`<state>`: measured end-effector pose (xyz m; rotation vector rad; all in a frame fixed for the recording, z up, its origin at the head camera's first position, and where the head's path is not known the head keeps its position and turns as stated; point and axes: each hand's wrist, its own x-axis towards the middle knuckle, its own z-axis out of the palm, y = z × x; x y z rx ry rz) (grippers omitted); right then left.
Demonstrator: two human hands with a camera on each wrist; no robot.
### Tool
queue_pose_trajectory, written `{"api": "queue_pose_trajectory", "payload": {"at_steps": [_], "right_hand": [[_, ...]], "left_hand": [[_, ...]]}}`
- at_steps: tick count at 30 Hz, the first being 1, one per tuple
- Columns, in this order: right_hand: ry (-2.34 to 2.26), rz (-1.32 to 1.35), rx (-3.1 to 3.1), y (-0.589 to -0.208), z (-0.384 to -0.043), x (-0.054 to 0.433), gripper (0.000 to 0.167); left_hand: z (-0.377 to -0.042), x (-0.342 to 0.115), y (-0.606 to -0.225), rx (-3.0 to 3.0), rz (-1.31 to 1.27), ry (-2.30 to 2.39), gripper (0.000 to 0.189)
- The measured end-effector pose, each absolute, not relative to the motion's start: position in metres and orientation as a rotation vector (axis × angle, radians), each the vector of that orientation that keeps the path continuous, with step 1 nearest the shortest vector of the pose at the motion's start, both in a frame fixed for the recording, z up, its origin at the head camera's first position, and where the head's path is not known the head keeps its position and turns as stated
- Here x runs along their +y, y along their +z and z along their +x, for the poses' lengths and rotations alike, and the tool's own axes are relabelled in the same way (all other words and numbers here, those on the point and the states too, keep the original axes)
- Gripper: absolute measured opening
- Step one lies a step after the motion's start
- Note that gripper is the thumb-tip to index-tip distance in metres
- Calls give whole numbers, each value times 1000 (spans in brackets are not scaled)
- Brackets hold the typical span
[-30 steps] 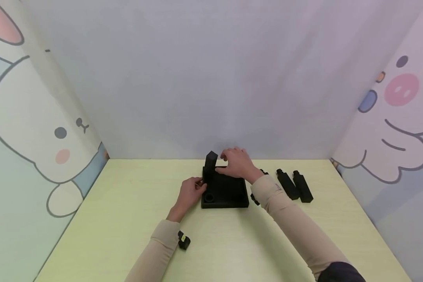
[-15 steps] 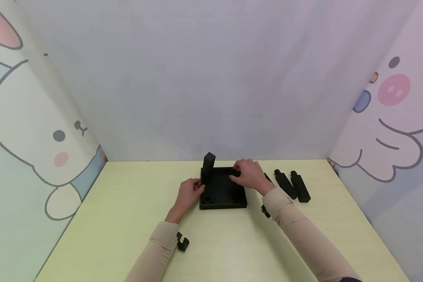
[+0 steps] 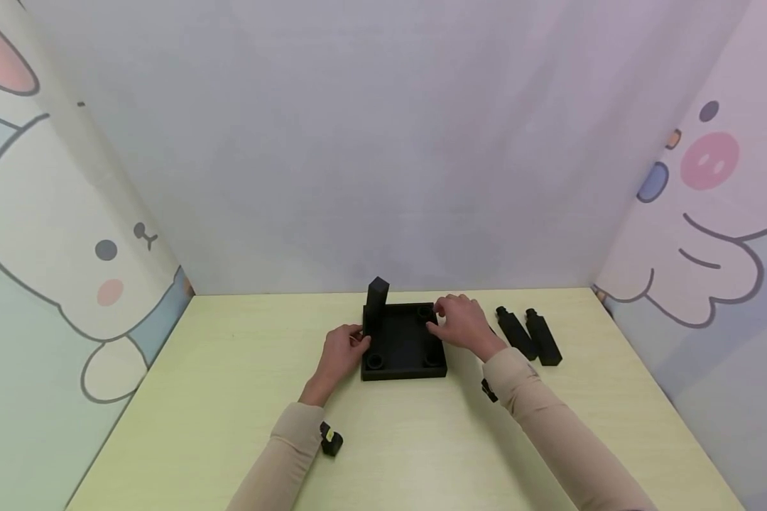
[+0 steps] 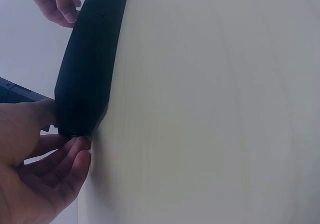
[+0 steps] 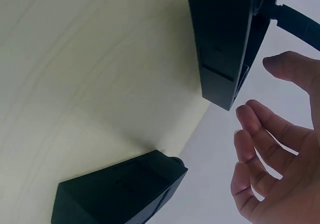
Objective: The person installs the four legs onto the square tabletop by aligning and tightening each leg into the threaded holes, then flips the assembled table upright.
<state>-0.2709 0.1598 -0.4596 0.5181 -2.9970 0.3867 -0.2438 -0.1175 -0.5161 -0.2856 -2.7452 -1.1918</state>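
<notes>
A black square tray-like base (image 3: pixel 401 341) lies on the table with round sockets in its corners. At its back left corner a black square post (image 3: pixel 376 305) stands upright. My left hand (image 3: pixel 341 353) pinches the base's left rim, thumb over the top and fingertips against the outer side, as the left wrist view shows. Just off the back right corner hovers my right hand (image 3: pixel 463 324), thumb and fingers apart around nothing. In the right wrist view a gap separates that hand (image 5: pixel 280 144) from the base (image 5: pixel 220 43).
Two loose black posts (image 3: pixel 515 333) with narrow knobbed ends lie side by side to the right. Another dark piece is mostly hidden behind my right wrist. The right wrist view shows a black post (image 5: pixel 120 189) close by. A pale wall (image 3: pixel 383 177) rises behind the table.
My right hand has moved right and towards me from beside the upright post, past the back right socket, to the base's right edge. My left hand has kept its place on the rim.
</notes>
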Motion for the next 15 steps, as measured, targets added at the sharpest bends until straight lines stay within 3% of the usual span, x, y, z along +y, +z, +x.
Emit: {"api": "queue_pose_trajectory", "payload": {"at_steps": [15], "right_hand": [[340, 487, -2972, -480, -267, 165, 31]], "left_hand": [[-243, -117, -515, -2730, -285, -1196, 30]]}}
